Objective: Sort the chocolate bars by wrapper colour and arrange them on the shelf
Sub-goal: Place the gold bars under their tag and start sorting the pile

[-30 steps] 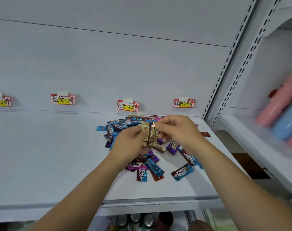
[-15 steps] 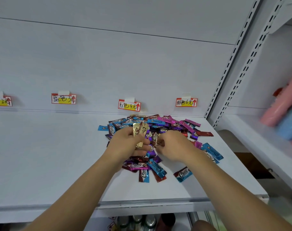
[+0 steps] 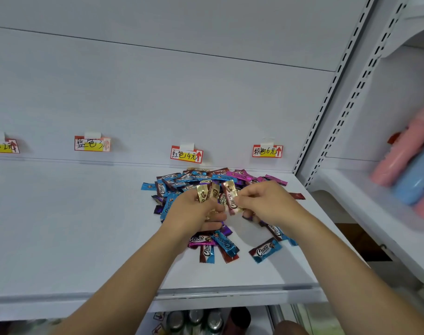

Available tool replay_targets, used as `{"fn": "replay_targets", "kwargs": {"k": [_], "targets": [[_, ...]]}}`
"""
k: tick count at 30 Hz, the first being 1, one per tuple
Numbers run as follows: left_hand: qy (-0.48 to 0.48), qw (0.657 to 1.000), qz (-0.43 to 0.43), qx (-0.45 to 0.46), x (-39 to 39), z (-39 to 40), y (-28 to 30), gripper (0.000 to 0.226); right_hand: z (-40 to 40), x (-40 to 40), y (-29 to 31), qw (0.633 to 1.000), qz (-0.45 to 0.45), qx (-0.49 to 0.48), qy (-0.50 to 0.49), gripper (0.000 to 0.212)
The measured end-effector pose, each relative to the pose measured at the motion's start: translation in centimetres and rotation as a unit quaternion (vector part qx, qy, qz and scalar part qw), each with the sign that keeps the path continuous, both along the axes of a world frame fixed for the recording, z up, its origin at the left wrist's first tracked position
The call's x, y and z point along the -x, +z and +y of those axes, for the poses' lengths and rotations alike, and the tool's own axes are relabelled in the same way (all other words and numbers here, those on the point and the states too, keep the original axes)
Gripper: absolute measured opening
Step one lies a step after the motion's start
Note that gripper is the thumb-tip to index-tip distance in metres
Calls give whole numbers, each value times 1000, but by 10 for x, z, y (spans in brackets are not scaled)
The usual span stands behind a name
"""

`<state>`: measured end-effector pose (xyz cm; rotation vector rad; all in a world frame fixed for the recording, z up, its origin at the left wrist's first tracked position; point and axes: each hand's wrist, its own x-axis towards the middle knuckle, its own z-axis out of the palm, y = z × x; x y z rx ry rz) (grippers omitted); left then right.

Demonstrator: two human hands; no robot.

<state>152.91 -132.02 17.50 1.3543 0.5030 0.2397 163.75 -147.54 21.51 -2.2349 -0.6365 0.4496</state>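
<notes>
On the white shelf, toward its right half, lies a loose heap of chocolate bars in blue, brown-red, purple and pink wrappers, most of it piled against the back panel and some spilled nearer the front edge, such as a blue and brown bar lying alone. Both hands are raised just above the heap. The left hand has its fingers curled round two gold-wrapped bars, which stand upright and side by side out of the top of the grasp. The right hand pinches a third gold bar between thumb and fingertips, this one tilted and just beside the pair in the other hand, close enough that I cannot tell whether they touch. Along the back panel four price tags are taped up: a partly cut-off tag at far left, a second tag, a third tag directly behind the heap and a fourth tag to its right. Pink and blue bottles lie blurred on the neighbouring shelf at right, and dark cans show under the shelf edge
</notes>
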Motion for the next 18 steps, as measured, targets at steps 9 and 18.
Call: {"fn": "replay_targets", "kwargs": {"k": [9,18], "targets": [[38,999,-15,-1,-5,-2,0,10,11,-6,-28,991,-127,-36,-5,11],[43,999,1,4,-3,12,1,12,30,-42,-64,909,-363,193,62,37]]}}
